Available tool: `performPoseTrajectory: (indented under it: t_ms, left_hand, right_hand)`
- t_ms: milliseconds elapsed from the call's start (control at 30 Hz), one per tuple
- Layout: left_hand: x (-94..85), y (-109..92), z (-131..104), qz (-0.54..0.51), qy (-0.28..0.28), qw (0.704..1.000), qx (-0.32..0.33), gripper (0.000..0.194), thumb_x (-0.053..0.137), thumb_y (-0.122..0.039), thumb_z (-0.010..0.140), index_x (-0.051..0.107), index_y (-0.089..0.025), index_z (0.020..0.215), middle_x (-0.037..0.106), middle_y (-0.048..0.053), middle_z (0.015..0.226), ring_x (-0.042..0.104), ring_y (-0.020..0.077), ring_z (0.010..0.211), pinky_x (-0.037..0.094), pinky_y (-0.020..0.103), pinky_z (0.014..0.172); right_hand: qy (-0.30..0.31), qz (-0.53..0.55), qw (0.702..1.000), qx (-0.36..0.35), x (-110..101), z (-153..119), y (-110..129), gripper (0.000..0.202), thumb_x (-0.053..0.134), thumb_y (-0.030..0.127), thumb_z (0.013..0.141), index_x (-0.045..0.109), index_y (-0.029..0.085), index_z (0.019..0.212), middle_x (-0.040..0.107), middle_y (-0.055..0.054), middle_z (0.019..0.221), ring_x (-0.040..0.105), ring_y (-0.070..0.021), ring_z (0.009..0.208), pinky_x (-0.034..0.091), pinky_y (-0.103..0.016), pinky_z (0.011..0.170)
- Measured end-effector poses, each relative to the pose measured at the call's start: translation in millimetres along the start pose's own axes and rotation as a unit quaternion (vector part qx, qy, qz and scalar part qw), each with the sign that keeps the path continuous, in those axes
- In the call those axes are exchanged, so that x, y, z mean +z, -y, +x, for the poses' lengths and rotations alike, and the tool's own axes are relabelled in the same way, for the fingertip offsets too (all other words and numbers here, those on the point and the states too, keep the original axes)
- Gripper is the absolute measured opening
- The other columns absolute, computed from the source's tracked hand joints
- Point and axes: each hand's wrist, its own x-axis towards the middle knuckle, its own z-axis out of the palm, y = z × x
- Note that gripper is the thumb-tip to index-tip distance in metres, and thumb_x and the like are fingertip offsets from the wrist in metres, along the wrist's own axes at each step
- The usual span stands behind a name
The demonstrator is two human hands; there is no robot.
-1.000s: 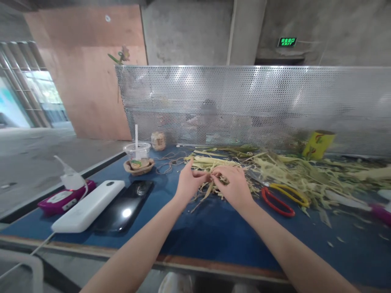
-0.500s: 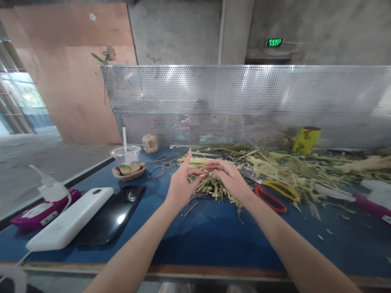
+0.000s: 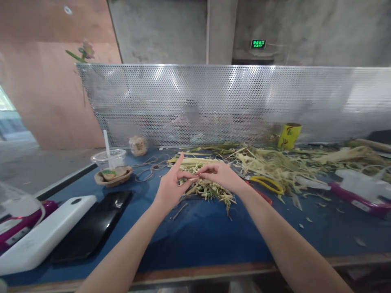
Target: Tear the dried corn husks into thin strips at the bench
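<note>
My left hand (image 3: 169, 185) is above a heap of dry, pale green plant scraps (image 3: 214, 191), thumb and index finger pinched, another finger stretched upward. Its fingertips meet those of my right hand (image 3: 222, 176), which is closed in a pinch too. Whatever lies between the fingertips is too small to make out. Behind the hands lie long pale husk strips (image 3: 195, 162). Close to my right forearm is a pair of scissors with a yellow handle loop (image 3: 270, 184) and a red one, partly covered by the arm.
Left on the blue table (image 3: 201, 244) are a black phone (image 3: 94, 226), a white power bank (image 3: 45, 236), a paper bowl (image 3: 114, 178), a lidded plastic cup (image 3: 108, 158) and string (image 3: 149, 169). Husks (image 3: 269, 162), a yellow tube (image 3: 289, 136) and a purple power strip (image 3: 351, 199) lie right. A perforated metal screen (image 3: 171, 93) stands behind.
The view has turned to the right, so everything sits further left. My right hand's fingers have drawn together into a tighter pinch against the left fingertips.
</note>
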Motion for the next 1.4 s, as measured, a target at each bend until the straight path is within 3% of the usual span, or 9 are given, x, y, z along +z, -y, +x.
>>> performPoseTrajectory:
  t_ms: [133,400,633,833,967,1100,1400]
  left_hand:
    - [1.4,3.5,0.0,-0.013,-0.002,1.0,0.002,0.081,0.061,-0.03,0.073,0.016,-0.017,0.14,0.073,-0.001,0.079,0.066,0.0185,0.083,0.042,0.034,0.089]
    - [-0.7,5.8,2.7,-0.019,-0.04,0.999,-0.027,0.083,0.064,-0.034,0.07,0.022,-0.013,0.138,0.073,0.003,0.081,0.065,0.0194,0.086,0.043,0.036,0.09]
    - [-0.3,2.2,4.3,-0.118,-0.067,0.989,-0.056,0.085,0.068,-0.03,0.065,0.026,-0.008,0.136,0.073,0.006,0.08,0.067,0.0181,0.075,0.05,0.032,0.079]
    - [1.1,-0.3,5.0,-0.221,-0.066,0.969,-0.091,0.089,0.07,-0.024,0.063,0.023,-0.006,0.137,0.073,0.005,0.076,0.067,0.0173,0.076,0.051,0.03,0.077]
    - [1.5,2.7,6.0,-0.291,-0.067,0.947,-0.115,0.094,0.073,-0.022,0.059,0.022,-0.005,0.136,0.073,0.005,0.075,0.067,0.0172,0.075,0.05,0.03,0.078]
    - [2.8,4.4,6.7,-0.338,-0.077,0.929,-0.129,0.093,0.074,-0.02,0.058,0.025,-0.004,0.135,0.073,0.004,0.072,0.067,0.0173,0.072,0.05,0.03,0.076]
    - [6.8,2.9,5.2,-0.355,-0.076,0.92,-0.148,0.086,0.073,-0.019,0.058,0.031,-0.007,0.132,0.072,-0.001,0.067,0.065,0.0119,0.063,0.049,0.025,0.07]
  right_hand:
    - [0.006,-0.041,0.999,0.007,2.8,-0.4,4.1,0.014,0.054,0.011,0.071,0.065,0.018,0.075,0.065,0.0,0.07,0.06,-0.0127,0.066,0.045,-0.024,0.061]
    - [-0.066,-0.097,0.992,-0.042,2.9,-0.3,5.4,0.007,0.055,0.018,0.075,0.062,0.017,0.073,0.066,-0.001,0.074,0.059,-0.0132,0.068,0.044,-0.025,0.064]
    - [-0.136,-0.141,0.975,-0.103,8.6,-2.6,11.3,0.009,0.054,0.014,0.077,0.06,0.018,0.073,0.066,-0.001,0.074,0.06,-0.0135,0.07,0.043,-0.025,0.066]
    - [-0.189,-0.221,0.941,-0.176,17.8,-7.5,14.5,0.009,0.054,0.014,0.079,0.06,0.02,0.076,0.068,0.0,0.077,0.061,-0.0158,0.074,0.036,-0.033,0.077]
    - [-0.226,-0.217,0.931,-0.188,29.2,-11.9,14.9,0.004,0.056,0.02,0.078,0.059,0.022,0.081,0.069,0.0,0.082,0.061,-0.017,0.078,0.031,-0.036,0.081]
    - [-0.267,-0.244,0.912,-0.192,40.3,-15.2,13.5,0.027,0.064,0.032,0.072,0.056,0.022,0.096,0.069,-0.001,0.089,0.06,-0.0203,0.085,0.027,-0.037,0.083]
    - [-0.328,-0.38,0.826,-0.257,45.2,-17.0,10.2,0.006,0.057,0.03,0.081,0.061,0.026,0.084,0.068,0.002,0.087,0.056,-0.0177,0.085,0.02,-0.038,0.083]
